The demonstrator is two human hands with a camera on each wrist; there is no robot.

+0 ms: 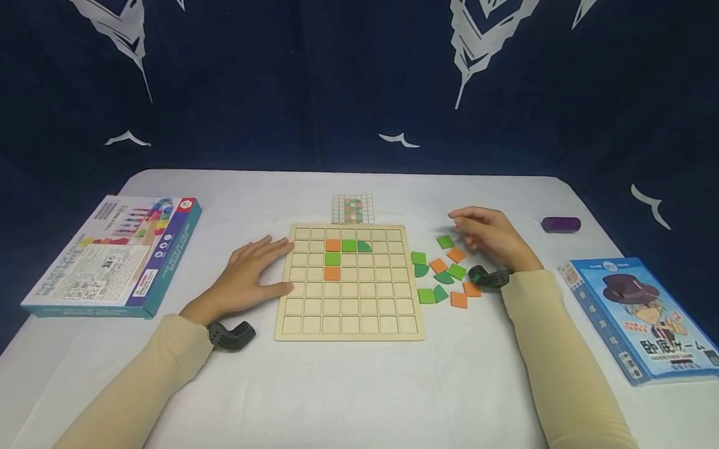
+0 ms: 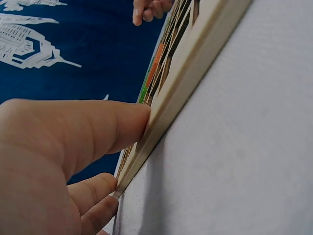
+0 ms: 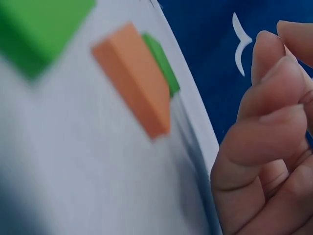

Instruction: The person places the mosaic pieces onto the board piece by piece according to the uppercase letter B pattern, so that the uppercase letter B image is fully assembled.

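Note:
A wooden grid board (image 1: 350, 339) lies at the middle of the table. On it sit an orange square (image 1: 333, 245), a green square (image 1: 348, 246) and a dark green quarter-round tile (image 1: 364, 247) in a row, with another green square (image 1: 333, 258) and an orange square (image 1: 332, 273) below the first. My left hand (image 1: 254, 274) rests at the board's left side, fingers spread, thumb and fingertips against its edge. My right hand (image 1: 489, 234) hovers beyond the loose tiles with loosely bent fingers; nothing shows in it. Below it lie a green tile (image 1: 445, 242) and an orange tile (image 1: 456, 254).
More loose green and orange tiles (image 1: 458, 300) lie right of the board. A small printed pattern card (image 1: 353, 209) lies behind it. A boxed game (image 1: 116, 258) is at left; a blue box (image 1: 647, 319) and a purple cylindrical object (image 1: 561, 224) are at right.

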